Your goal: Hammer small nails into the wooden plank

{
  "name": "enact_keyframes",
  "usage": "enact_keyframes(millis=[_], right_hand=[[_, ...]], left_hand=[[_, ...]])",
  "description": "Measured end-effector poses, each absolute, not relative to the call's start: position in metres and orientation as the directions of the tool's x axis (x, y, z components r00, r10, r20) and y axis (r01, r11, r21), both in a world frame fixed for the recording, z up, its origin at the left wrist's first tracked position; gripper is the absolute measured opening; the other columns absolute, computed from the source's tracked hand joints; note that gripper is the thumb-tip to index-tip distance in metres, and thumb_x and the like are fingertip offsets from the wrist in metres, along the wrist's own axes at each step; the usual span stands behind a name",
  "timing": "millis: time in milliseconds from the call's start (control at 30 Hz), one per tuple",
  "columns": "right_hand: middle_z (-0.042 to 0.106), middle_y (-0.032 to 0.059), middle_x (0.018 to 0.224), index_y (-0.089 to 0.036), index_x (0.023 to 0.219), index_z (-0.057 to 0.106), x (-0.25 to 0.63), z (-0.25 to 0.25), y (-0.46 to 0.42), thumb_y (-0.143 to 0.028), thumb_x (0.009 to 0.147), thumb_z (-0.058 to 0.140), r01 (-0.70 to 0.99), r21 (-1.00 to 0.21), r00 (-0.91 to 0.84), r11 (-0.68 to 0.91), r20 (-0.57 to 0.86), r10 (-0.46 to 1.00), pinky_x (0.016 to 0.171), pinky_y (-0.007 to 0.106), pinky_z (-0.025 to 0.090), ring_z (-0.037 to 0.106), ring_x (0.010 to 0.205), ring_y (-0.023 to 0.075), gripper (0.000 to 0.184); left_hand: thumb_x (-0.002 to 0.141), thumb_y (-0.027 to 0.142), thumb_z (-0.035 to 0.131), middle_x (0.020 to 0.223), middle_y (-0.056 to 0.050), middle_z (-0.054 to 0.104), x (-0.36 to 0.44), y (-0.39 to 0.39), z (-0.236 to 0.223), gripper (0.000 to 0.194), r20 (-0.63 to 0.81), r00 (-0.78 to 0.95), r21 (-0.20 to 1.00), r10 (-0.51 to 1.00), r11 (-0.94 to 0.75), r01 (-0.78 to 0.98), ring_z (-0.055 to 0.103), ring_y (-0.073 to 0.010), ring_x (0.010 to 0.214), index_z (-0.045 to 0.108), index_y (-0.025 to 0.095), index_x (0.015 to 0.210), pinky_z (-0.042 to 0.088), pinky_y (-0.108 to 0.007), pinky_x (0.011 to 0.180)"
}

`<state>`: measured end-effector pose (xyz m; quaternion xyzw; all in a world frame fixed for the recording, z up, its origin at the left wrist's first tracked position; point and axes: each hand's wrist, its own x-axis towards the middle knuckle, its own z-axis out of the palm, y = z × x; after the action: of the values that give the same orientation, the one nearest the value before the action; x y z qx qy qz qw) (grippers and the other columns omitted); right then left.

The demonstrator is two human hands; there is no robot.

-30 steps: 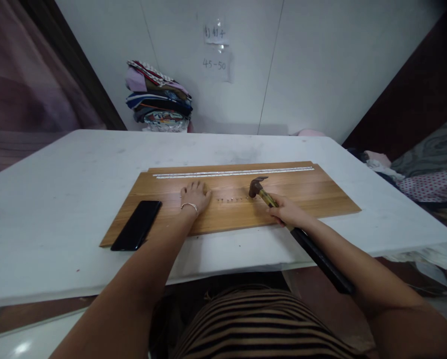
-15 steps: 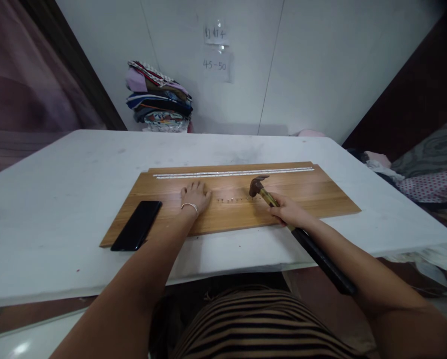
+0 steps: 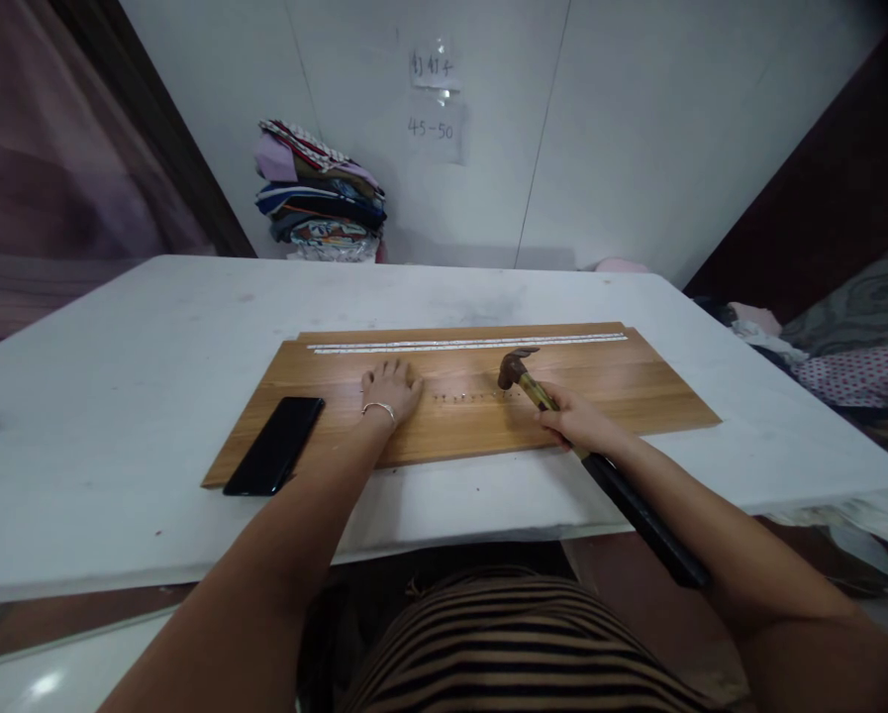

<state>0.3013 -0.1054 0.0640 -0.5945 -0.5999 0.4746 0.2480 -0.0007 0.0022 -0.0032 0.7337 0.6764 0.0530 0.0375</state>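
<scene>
My right hand (image 3: 573, 418) is wrapped round the handle of a claw hammer (image 3: 513, 371), near its head; the black grip runs back under my forearm. The rusty hammer head is just above the wooden board (image 3: 622, 381), over the right end of a row of nails (image 3: 463, 397). I cannot tell whether the head touches a nail. Flat on the board left of the nails, my left hand (image 3: 393, 388) has its fingers spread and a bracelet at the wrist. Two white measuring strips (image 3: 444, 346) lie along the board's far edge.
A black phone (image 3: 274, 446) lies over the board's left end. The board rests on a white table (image 3: 117, 396). Folded clothes (image 3: 321, 193) are stacked by the wall behind, under paper notes (image 3: 435, 127). More cloth (image 3: 851, 371) lies beyond the table's right side.
The whole view has shifted slightly, with things appearing a little to the right. Both hands and the hammer keep nearly the same places over the board.
</scene>
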Motion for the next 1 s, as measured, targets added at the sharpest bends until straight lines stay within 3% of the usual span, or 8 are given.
enact_keyframes(millis=[333,833,1000], right_hand=[[0.047,-0.0109,0.05,-0.02,0.109,0.056,0.3006,0.0604,-0.1056,-0.018,0.076,0.059,0.49,-0.858,-0.189,-0.153,-0.276,0.942,0.038,0.021,0.034,0.044,0.036,0.0102,0.033],[0.046,-0.0107,0.047,-0.02,0.119,0.054,0.301,0.0641,-0.1061,-0.021,0.077,0.059,0.478,-0.863,-0.182,-0.16,-0.276,0.944,0.039,0.024,0.037,0.044,0.037,0.0128,0.042],[0.046,-0.011,0.048,-0.02,0.113,0.056,0.3011,0.0594,-0.1064,-0.02,0.077,0.058,0.494,-0.857,-0.193,-0.145,-0.27,0.943,0.039,0.023,0.036,0.044,0.037,0.0115,0.036]], left_hand=[[0.1,0.046,0.033,0.155,-0.011,0.053,-0.0006,0.002,-0.0024,0.051,0.026,0.08,0.122,0.996,-0.083,0.989,0.043,-0.0278,0.144,0.06,0.024,0.138,0.034,-0.047,0.114],[0.099,0.044,0.031,0.156,-0.013,0.052,0.0015,-0.0027,0.0043,0.056,0.001,0.077,0.113,0.997,-0.077,0.991,0.041,-0.0298,0.145,0.056,0.021,0.143,0.034,-0.048,0.115],[0.099,0.045,0.031,0.154,-0.012,0.054,0.0003,-0.0013,0.002,0.054,0.019,0.084,0.117,0.996,-0.086,0.989,0.043,-0.0297,0.144,0.059,0.023,0.14,0.035,-0.049,0.114]])
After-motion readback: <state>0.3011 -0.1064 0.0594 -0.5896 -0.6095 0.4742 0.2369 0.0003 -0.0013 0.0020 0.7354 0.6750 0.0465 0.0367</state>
